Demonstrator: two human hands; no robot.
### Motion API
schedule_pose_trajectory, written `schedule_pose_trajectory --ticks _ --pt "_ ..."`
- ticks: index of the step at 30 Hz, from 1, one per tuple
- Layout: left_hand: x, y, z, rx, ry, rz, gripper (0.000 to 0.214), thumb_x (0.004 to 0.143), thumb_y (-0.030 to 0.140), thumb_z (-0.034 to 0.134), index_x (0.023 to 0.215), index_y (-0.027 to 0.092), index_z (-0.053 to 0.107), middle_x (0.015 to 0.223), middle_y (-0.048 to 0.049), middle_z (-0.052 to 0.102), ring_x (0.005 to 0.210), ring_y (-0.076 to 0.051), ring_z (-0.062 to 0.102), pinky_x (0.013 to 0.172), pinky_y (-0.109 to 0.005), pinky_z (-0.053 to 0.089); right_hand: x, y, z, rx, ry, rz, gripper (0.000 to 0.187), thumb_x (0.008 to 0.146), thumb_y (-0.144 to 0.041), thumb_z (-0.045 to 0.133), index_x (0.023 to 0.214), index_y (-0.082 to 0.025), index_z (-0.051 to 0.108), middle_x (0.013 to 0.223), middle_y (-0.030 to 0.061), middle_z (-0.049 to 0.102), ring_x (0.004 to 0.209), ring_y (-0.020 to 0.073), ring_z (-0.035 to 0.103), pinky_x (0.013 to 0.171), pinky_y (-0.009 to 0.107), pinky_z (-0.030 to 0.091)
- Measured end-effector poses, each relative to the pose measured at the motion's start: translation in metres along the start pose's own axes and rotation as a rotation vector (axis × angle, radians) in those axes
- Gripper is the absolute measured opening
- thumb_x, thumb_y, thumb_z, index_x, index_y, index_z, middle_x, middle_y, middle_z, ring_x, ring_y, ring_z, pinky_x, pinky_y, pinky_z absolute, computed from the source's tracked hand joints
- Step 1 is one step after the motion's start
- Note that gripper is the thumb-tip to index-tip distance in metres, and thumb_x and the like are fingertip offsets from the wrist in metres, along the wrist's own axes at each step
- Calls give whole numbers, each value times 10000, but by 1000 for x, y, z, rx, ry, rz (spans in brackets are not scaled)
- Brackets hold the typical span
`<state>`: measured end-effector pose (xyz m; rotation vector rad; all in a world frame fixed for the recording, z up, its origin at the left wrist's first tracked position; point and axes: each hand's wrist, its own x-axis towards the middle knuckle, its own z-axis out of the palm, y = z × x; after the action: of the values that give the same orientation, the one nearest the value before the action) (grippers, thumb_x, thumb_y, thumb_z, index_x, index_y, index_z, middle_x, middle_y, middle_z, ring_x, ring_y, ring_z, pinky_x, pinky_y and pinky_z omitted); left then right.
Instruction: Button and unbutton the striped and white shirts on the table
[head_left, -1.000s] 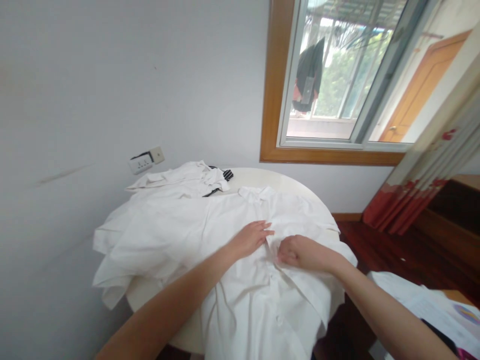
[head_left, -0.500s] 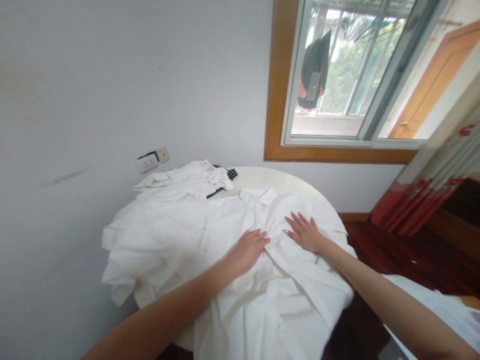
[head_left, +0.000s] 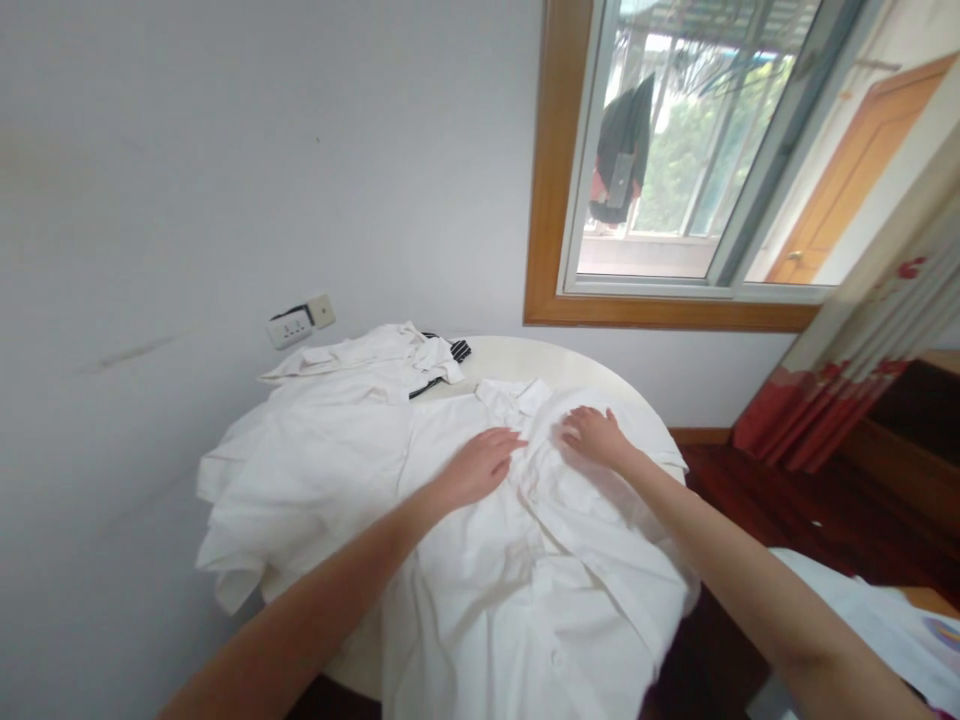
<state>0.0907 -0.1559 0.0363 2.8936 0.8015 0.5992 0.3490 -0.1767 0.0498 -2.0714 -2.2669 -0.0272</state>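
Observation:
A white button-up shirt lies spread face up on a round cream table, its collar at the far end. My left hand rests flat on the shirt's chest, fingers stretched toward the placket. My right hand lies on the cloth just right of the placket, below the collar, with its fingers bent down onto the fabric. Neither hand lifts anything clear of the table.
More white garments are heaped on the table's left and far side, with a black-and-white striped piece showing. A wall socket sits behind. A window is on the right, with a red-patterned curtain and dark wooden floor.
My right hand went from a closed pinch at the placket to lying flat, then slid up toward the collar. My left hand also moved up the shirt a little.

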Motion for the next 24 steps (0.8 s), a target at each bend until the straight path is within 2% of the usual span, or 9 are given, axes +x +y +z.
schedule_pose_trajectory --ticks 3,5,7,11,16,24 --pt "16 -33 10 75 122 -202 410 902 164 313 1231 171 558 1256 -81 580 1211 -181 473 1070 -373 344 17 -16 7 25 -20 144 558 917 -550 317 1400 -274 356 1477 123 301 1354 327 233 1018 639 195" --pt "20 -49 22 130 82 -280 407 925 242 324 1264 163 535 1305 -95 549 1250 -203 442 1084 -392 313 23 -24 17 65 -108 246 706 869 -682 244 1461 -298 214 1528 131 170 1380 382 129 988 690 159" --pt "19 -57 34 167 13 -346 446 941 365 317 1315 196 491 1399 -93 462 1316 -238 370 1101 -445 263 28 -28 28 88 -174 276 785 824 -754 187 1476 -319 144 1548 129 73 1388 410 44 976 717 93" --pt "16 -60 45 193 -70 -474 567 916 558 253 1391 279 384 1502 -74 304 1385 -285 243 1097 -558 167 39 -26 38 96 -188 233 821 791 -793 161 1475 -341 124 1554 123 6 1392 407 -39 979 715 11" --pt "22 -67 39 191 -134 -601 605 894 608 225 1409 313 343 1528 -58 239 1403 -283 192 1089 -589 123 59 -28 38 80 -185 200 807 803 -779 152 1476 -336 127 1556 114 14 1398 389 -37 998 693 5" --pt "22 -82 38 193 -133 -586 604 902 596 222 1423 304 315 1531 -55 232 1405 -277 185 1099 -566 113 51 -31 45 51 -128 226 776 838 -733 75 1483 -304 116 1559 77 22 1405 346 -13 1035 645 24"
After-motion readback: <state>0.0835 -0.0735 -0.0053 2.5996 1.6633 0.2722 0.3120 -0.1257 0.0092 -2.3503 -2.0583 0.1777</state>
